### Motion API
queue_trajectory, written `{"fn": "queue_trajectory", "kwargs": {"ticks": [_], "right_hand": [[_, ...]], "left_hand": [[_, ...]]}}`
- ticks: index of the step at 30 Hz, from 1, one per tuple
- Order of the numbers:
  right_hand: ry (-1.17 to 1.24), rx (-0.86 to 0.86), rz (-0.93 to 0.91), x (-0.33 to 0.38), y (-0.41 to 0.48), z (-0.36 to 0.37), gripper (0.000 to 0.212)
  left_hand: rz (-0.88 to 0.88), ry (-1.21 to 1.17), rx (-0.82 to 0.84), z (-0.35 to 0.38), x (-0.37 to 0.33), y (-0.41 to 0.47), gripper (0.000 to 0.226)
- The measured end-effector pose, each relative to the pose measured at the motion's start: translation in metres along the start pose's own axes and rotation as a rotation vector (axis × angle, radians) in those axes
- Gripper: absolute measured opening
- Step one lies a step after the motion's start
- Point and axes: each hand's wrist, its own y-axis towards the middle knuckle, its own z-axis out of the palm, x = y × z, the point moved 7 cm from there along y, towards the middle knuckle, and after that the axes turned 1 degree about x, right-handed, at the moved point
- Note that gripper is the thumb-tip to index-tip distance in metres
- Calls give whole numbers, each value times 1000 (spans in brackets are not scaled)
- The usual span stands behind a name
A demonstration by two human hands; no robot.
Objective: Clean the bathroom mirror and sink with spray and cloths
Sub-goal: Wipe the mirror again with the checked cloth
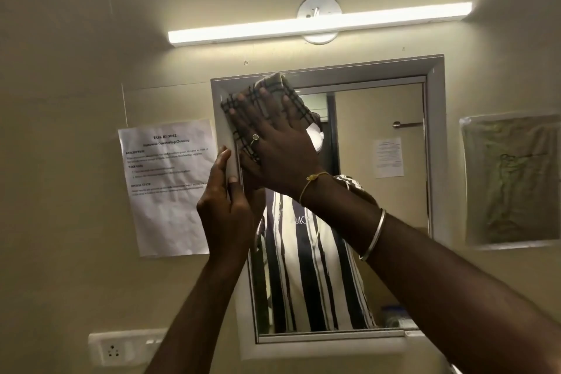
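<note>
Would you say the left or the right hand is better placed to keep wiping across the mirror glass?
Probably the right hand: it lies flat on the checked cloth, pressing it to the mirror at its upper-left corner. The left hand only grips the frame's left edge.

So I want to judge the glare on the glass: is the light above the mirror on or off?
On. The light bar glows bright white along its whole length and throws a halo on the wall above the mirror.
</note>
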Motion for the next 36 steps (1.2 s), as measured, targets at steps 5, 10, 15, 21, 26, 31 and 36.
{"fn": "queue_trajectory", "kwargs": {"ticks": [5,10,15,21,26,31,36], "right_hand": [[-19,23,5,-4,-5,-3,69],[-19,27,31,-11,-10,-7,68],[-48,15,124,-50,-37,-15,71],[-134,8,285,-122,-86,-39,74],[-159,-39,451,-157,-118,-54,75],[-142,-37,590,-153,-124,-47,74],[-93,-64,692,-128,-119,-38,73]], "left_hand": [[24,27,8,13,-2,-6,46],[30,54,17,16,2,-6,47],[63,61,29,13,-1,-7,46],[92,39,17,15,1,-8,46],[106,30,4,18,1,-11,45],[114,20,27,17,3,-10,46],[114,-45,83,11,6,-7,48]]}}
